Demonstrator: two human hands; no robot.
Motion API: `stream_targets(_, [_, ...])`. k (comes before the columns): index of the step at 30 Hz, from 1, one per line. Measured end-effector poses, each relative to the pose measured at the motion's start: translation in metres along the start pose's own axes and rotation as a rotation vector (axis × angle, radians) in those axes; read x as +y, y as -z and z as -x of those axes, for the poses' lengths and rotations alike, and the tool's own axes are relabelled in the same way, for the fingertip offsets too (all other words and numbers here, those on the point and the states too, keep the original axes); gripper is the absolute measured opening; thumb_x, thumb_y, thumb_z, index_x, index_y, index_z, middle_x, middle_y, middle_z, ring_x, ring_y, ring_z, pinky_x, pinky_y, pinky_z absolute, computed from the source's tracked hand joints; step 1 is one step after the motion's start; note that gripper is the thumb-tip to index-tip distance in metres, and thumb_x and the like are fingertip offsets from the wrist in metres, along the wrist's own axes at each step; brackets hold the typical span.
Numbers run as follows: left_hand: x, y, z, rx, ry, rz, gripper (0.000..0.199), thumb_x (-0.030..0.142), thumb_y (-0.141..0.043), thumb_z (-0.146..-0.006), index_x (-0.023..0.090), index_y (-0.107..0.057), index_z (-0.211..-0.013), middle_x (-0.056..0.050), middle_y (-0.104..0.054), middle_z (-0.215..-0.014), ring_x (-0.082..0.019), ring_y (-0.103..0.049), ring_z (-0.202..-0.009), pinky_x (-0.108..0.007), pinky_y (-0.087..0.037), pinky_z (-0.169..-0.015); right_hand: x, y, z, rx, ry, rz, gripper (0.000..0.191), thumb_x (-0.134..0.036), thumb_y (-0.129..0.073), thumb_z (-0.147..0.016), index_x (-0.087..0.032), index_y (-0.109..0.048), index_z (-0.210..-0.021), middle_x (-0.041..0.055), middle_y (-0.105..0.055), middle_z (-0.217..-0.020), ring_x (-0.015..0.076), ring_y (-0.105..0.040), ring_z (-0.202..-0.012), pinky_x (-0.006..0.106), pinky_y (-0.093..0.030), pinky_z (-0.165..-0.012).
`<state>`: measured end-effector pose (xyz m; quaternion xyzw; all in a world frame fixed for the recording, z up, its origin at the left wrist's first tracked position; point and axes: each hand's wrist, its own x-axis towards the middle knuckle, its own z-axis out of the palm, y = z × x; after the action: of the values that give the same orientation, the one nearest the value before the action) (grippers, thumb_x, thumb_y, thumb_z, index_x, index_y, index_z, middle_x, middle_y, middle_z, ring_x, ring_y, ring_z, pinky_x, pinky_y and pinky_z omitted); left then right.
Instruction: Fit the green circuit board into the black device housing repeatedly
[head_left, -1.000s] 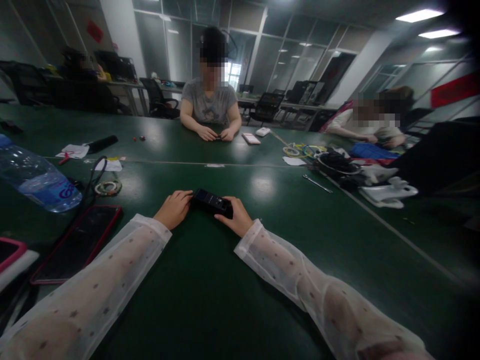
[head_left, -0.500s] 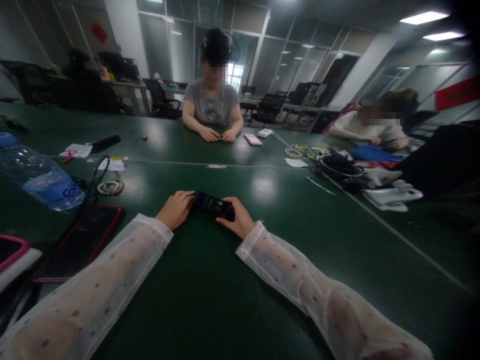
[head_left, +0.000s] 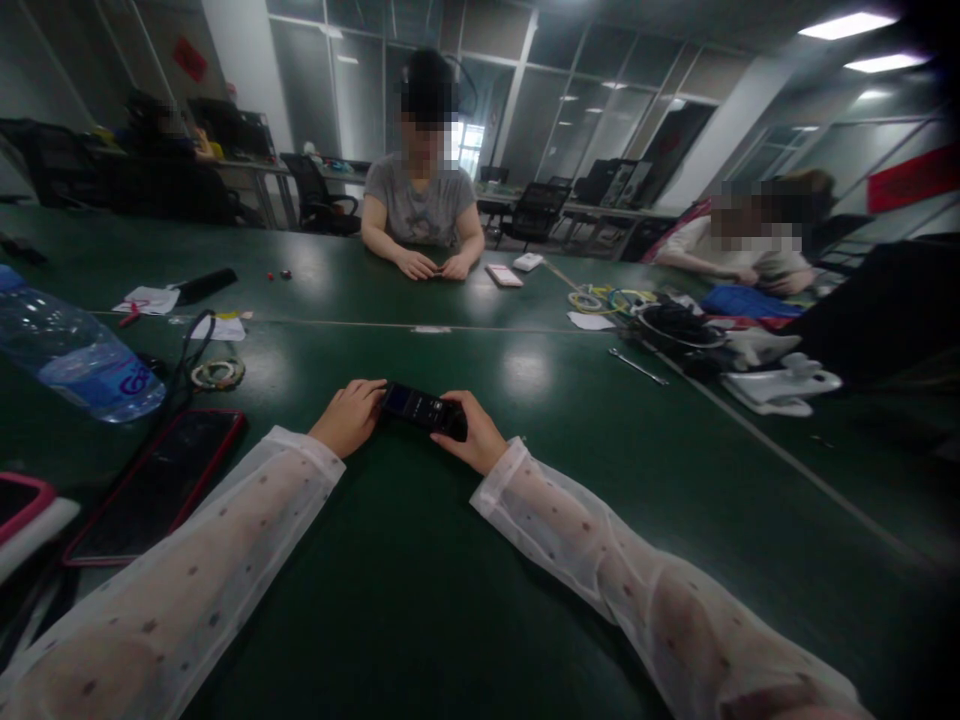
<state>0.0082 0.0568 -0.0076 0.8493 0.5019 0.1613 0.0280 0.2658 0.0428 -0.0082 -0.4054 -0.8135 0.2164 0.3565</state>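
A small black device (head_left: 421, 408) with a dark screen lies at a slant over the green table (head_left: 420, 580), in the middle of the head view. Its left end is gripped by my left hand (head_left: 349, 418), fingers together on the top edge. Around its right end are the thumb and fingers of my right hand (head_left: 474, 432). Sheer white sleeves with dark dots cover both forearms. The undersides of the device and of the fingers are hidden.
To the left are a water bottle (head_left: 94, 365), a red-edged phone (head_left: 161, 485) and a bracelet (head_left: 218, 374). A wrench (head_left: 637, 367), cables (head_left: 611, 300) and white tools (head_left: 784, 385) lie right. A person (head_left: 424, 205) sits opposite, another (head_left: 739, 245) at the right.
The whole view has shifted very slightly. Both hands keep their hold on the black device, with no clear movement of their own.
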Motion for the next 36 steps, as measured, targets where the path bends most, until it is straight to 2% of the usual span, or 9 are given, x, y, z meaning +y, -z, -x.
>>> stream_targets(7, [-0.001, -0.004, -0.001, 0.033, -0.002, -0.007, 0.035, 0.015, -0.041, -0.092, 0.016, -0.051, -0.126, -0.009, -0.050, -0.136, -0.026, -0.044, -0.122, -0.044, -0.042, -0.097, 0.002, 0.000, 0.000, 0.032, 0.029, 0.060, 0.049, -0.024, -0.073, -0.074, -0.022, -0.045, -0.115, 0.0078, -0.056, -0.110, 0.0248, -0.057, -0.104, 0.044, -0.049, -0.090])
stream_targets(13, [-0.003, -0.007, 0.000, 0.049, -0.024, -0.019, 0.031, 0.018, -0.040, -0.094, 0.016, -0.054, -0.121, -0.010, -0.050, -0.136, -0.026, -0.044, -0.122, -0.044, -0.042, -0.095, 0.005, -0.001, -0.001, 0.043, -0.051, 0.076, 0.050, -0.029, -0.074, -0.073, -0.020, -0.048, -0.115, 0.0100, -0.056, -0.111, 0.0270, -0.056, -0.107, 0.046, -0.049, -0.091])
stream_targets(17, [-0.004, -0.007, 0.000, 0.052, -0.025, -0.028, 0.031, 0.017, -0.040, -0.094, 0.016, -0.054, -0.122, -0.010, -0.050, -0.136, -0.027, -0.043, -0.123, -0.044, -0.043, -0.094, 0.007, -0.002, -0.001, 0.037, -0.062, 0.064, 0.057, -0.031, -0.073, -0.074, -0.020, -0.045, -0.122, 0.0112, -0.055, -0.117, 0.0269, -0.055, -0.110, 0.047, -0.047, -0.094])
stream_targets(19, [-0.003, -0.007, 0.000, 0.050, -0.028, -0.029, 0.031, 0.017, -0.040, -0.094, 0.016, -0.054, -0.122, -0.010, -0.050, -0.136, -0.027, -0.043, -0.123, -0.044, -0.043, -0.094, 0.007, -0.003, 0.000, 0.038, -0.071, 0.048, 0.059, -0.033, -0.073, -0.074, -0.020, -0.044, -0.124, 0.0111, -0.056, -0.118, 0.0264, -0.056, -0.109, 0.048, -0.048, -0.093])
stream_targets(23, [-0.003, -0.005, -0.001, 0.055, -0.028, -0.032, 0.030, 0.018, -0.040, -0.094, 0.016, -0.055, -0.120, -0.010, -0.051, -0.135, -0.027, -0.044, -0.122, -0.044, -0.043, -0.094, 0.005, -0.002, 0.001, 0.044, -0.083, 0.015, 0.051, -0.032, -0.071, -0.076, -0.021, -0.047, -0.120, 0.0094, -0.059, -0.112, 0.0248, -0.060, -0.102, 0.046, -0.051, -0.087])
stream_targets(26, [-0.003, -0.006, -0.001, 0.051, -0.022, -0.036, 0.029, 0.019, -0.041, -0.095, 0.016, -0.055, -0.120, -0.010, -0.051, -0.135, -0.027, -0.045, -0.121, -0.044, -0.044, -0.092, -0.002, 0.000, 0.001, 0.144, -0.034, -0.008, 0.049, -0.032, -0.071, -0.076, -0.021, -0.047, -0.117, 0.0084, -0.060, -0.107, 0.0238, -0.061, -0.096, 0.044, -0.052, -0.085])
stream_targets(29, [-0.003, -0.006, 0.000, 0.054, -0.024, -0.044, 0.031, 0.020, -0.041, -0.095, 0.018, -0.054, -0.123, -0.009, -0.051, -0.136, -0.027, -0.044, -0.121, -0.046, -0.043, -0.093, -0.006, 0.001, 0.001, 0.362, 0.004, -0.039, 0.050, -0.031, -0.068, -0.078, -0.021, -0.044, -0.121, 0.0090, -0.058, -0.110, 0.0235, -0.060, -0.098, 0.042, -0.052, -0.087])
stream_targets(32, [-0.004, -0.007, 0.000, 0.062, -0.035, -0.043, 0.031, 0.020, -0.040, -0.095, 0.018, -0.054, -0.123, -0.009, -0.051, -0.136, -0.027, -0.044, -0.121, -0.046, -0.043, -0.093, 0.000, 0.000, 0.000, 0.539, -0.026, -0.050, 0.051, -0.032, -0.066, -0.079, -0.021, -0.042, -0.122, 0.0104, -0.055, -0.114, 0.0244, -0.058, -0.101, 0.043, -0.052, -0.087])
stream_targets(36, [-0.005, -0.008, 0.000, 0.060, -0.038, -0.034, 0.031, 0.021, -0.039, -0.095, 0.018, -0.053, -0.123, -0.010, -0.051, -0.135, -0.026, -0.044, -0.122, -0.045, -0.043, -0.094, 0.019, -0.002, -0.003, 0.598, -0.150, -0.019, 0.048, -0.034, -0.067, -0.076, -0.018, -0.045, -0.116, 0.0116, -0.056, -0.109, 0.0255, -0.058, -0.096, 0.046, -0.051, -0.086])
